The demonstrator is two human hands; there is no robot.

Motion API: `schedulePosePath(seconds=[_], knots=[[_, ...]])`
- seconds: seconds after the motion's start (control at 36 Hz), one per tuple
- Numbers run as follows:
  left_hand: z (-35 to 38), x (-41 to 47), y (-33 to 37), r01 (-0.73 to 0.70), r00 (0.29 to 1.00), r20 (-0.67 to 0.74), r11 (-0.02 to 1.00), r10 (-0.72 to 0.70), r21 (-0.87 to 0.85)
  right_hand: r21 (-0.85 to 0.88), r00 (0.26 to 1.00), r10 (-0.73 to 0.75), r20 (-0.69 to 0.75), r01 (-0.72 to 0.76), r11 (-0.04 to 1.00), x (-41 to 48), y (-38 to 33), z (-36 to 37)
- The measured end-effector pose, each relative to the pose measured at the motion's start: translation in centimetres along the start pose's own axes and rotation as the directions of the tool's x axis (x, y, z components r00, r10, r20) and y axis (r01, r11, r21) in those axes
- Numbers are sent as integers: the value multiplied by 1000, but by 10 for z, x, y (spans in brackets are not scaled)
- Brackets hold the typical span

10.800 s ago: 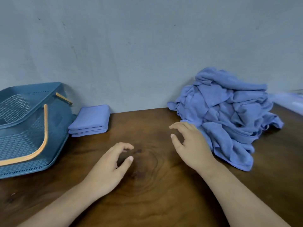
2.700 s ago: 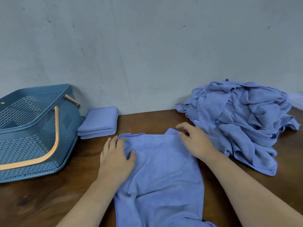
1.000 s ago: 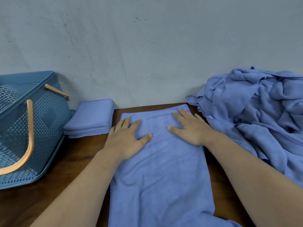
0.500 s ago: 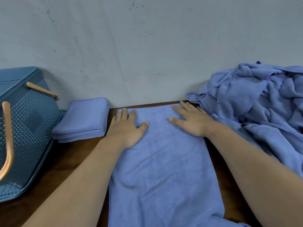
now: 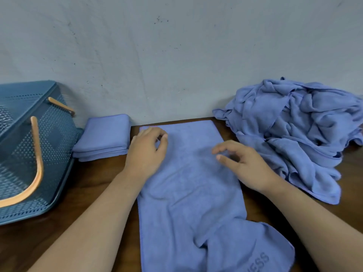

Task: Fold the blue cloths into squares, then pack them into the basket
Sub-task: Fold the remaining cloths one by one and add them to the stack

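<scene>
Head view: a blue cloth (image 5: 188,193) is laid lengthwise at the middle of the worktop (image 5: 98,183), its far end near the back edge and its near end rumpled at the front edge. The left hand (image 5: 146,152) is set on the far-left corner, grip narrow with fingers curled; whether fabric is pinched cannot be told. The right hand (image 5: 243,165) is over the right side, grip loosely half-wide, nothing held. A folded stack (image 5: 104,136) sits back-left, just beside the basket (image 5: 55,134); an unfolded heap (image 5: 294,134) sits back-right. Likely best: the rumple is smoothed first, both far corners are pinched together, then edges are matched on folding.
</scene>
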State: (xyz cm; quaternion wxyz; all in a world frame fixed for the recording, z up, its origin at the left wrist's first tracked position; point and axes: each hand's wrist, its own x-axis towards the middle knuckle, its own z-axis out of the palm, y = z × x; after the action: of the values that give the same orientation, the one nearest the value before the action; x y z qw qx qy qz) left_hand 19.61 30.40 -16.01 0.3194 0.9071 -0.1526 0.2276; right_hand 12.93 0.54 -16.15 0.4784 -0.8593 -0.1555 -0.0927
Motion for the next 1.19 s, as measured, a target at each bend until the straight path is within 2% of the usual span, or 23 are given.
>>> schedulePosePath(seconds=[0.11, 0.19, 0.42, 0.56, 0.69, 0.81, 0.89, 0.94, 1.08, 1.19], knots=[[-21, -51, 9, -41, 994, 96, 998, 45, -42, -49, 994, -12, 104, 17, 999, -46, -8, -11], [-41, -87, 14, -61, 985, 162, 998, 64, -23, -79, 995, -38, 87, 45, 996, -60, -11, -16], [-78, -162, 41, -77, 962, 260, 997, 82, -29, 31, 987, -60, 150, 56, 998, -111, -20, -27], [-101, -204, 64, -57, 958, 279, 997, 71, -60, -64, 981, -61, 186, 74, 995, -152, -26, -44], [-121, -250, 93, -60, 914, 386, 983, 122, -171, -120, 974, -117, 196, 143, 982, -185, -30, -51], [-129, -268, 107, -96, 895, 416, 981, 160, -170, -48, 985, -142, 102, 147, 988, -189, -44, -55], [-129, -273, 110, -106, 909, 387, 984, 155, -146, 188, 998, -22, -58, 32, 982, -195, -57, -57], [-129, -273, 110, -90, 914, 381, 985, 140, -147, 327, 986, 46, -163, 10, 945, -203, -67, -54], [-136, -273, 113, 34, 944, 325, 965, 54, -260, 414, 960, 19, -281, 103, 905, -209, -103, -49], [-135, -274, 111, 105, 945, 328, 945, 2, -308, 350, 962, -24, -271, 121, 929, -205, -111, -53]])
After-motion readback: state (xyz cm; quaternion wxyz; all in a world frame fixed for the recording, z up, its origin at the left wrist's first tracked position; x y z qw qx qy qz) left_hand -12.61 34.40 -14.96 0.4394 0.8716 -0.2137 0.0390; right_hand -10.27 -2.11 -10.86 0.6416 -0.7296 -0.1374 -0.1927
